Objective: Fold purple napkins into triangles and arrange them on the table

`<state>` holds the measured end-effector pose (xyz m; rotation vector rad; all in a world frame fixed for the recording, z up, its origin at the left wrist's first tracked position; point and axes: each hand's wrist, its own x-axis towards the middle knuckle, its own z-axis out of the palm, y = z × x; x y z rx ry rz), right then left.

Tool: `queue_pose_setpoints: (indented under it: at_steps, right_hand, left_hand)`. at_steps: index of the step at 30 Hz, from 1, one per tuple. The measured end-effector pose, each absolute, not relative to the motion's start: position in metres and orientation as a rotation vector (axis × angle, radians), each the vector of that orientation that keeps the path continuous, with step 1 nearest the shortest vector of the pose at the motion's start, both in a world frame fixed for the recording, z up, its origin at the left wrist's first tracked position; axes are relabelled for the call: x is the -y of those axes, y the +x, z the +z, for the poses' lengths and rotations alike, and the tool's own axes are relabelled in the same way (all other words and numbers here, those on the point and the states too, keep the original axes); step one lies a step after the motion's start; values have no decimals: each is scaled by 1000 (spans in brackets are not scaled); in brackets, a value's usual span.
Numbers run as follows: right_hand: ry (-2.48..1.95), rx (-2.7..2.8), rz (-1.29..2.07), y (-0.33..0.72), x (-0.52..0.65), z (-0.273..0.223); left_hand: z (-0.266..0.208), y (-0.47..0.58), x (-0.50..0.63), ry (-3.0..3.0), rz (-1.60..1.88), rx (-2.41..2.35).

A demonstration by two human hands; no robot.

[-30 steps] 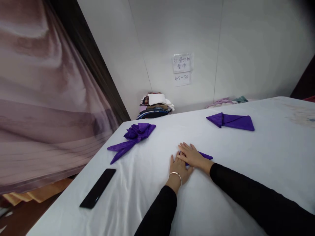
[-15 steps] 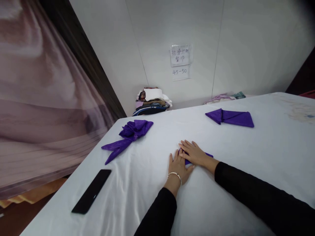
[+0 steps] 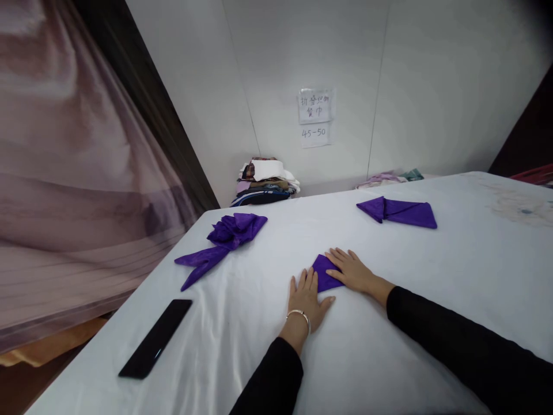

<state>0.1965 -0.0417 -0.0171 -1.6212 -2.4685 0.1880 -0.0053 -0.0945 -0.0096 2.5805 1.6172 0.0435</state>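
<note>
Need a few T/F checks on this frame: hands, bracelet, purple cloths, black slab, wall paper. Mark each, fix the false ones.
1. The right hand lies on the middle purple cloth. True.
2. The bracelet is on the right wrist. False: it is on the left one.
3. The black slab is nearer the left hand than the right hand. True.
4. The bunched purple cloth lies to the right of both hands. False: it lies to their left.
5. The flat purple cloth lies farther from the person than both hands. True.
6. The lower wall paper reads 20-25. False: it reads 45-50.
</note>
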Motion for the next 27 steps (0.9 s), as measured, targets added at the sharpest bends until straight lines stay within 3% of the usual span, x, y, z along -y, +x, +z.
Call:
queue_pose_setpoints:
  at_steps: [11,27]
  right_hand:
    - [-1623,2454,191,202,44,-17]
    - [-1617,2466,215,203,45,-13]
  left_hand:
    - [15,7,84,2432,76,-1673]
    - [-4,26,67,2612,35,-1587]
